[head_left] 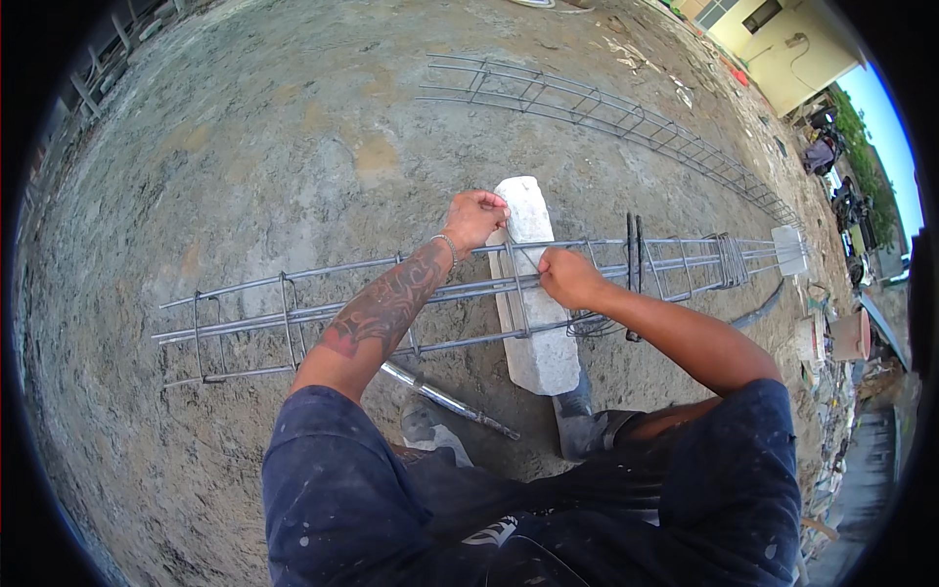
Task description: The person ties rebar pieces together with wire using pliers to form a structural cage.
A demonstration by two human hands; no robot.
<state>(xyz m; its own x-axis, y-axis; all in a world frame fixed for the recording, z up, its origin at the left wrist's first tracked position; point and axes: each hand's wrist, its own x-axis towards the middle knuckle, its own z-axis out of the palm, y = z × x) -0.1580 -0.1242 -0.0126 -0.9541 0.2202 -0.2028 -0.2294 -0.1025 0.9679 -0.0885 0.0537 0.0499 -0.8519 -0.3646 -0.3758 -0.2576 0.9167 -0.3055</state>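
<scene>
A long cage of steel rebar (293, 314) lies across in front of me, resting on a pale concrete block (544, 358). My left hand (476, 217), with a bracelet at the wrist, is closed in a pinch just beyond the cage's far bar, by the block's far end. Fingers curled, my right hand (570, 279) is closed over the cage's middle, near a stirrup (517, 284). Whatever either hand pinches is too thin or hidden to make out. Right of it, a loose bundle of thin wire (599, 325) hangs at the near bar.
Between my boots (577, 430) lies a shiny metal tube (450, 399). A second rebar cage (606, 112) rests on the rough ground farther off. More stirrups (729, 261) are bunched at the right, before a white block (789, 250). A bucket (849, 336) stands at the right edge.
</scene>
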